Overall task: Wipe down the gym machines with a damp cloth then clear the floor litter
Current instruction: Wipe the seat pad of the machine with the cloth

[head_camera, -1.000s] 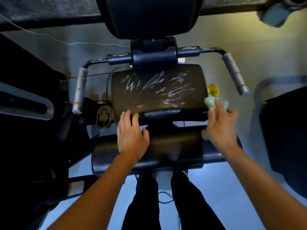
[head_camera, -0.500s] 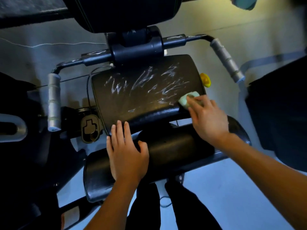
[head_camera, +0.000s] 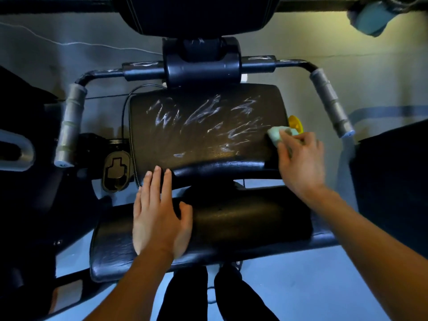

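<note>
Here, I'm wiping the far seat pad with the damp cloth.

Nearest, my left hand (head_camera: 159, 218) lies flat, fingers straight, on the front pad (head_camera: 243, 225), bracing. Farther out, my right hand (head_camera: 298, 158) is the working grip, fingers curled over the pale cloth (head_camera: 275, 134) at the smeared seat pad's (head_camera: 203, 126) right edge. It looks soft and light; I'd keep it bunched under the fingertips.

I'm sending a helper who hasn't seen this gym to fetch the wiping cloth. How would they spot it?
Find the black seat pad streaked with white smears, between two grey handles. At its right edge the right hand presses a small pale green cloth. Beside it is a yellow knob; the cloth is soft and pale.
</note>
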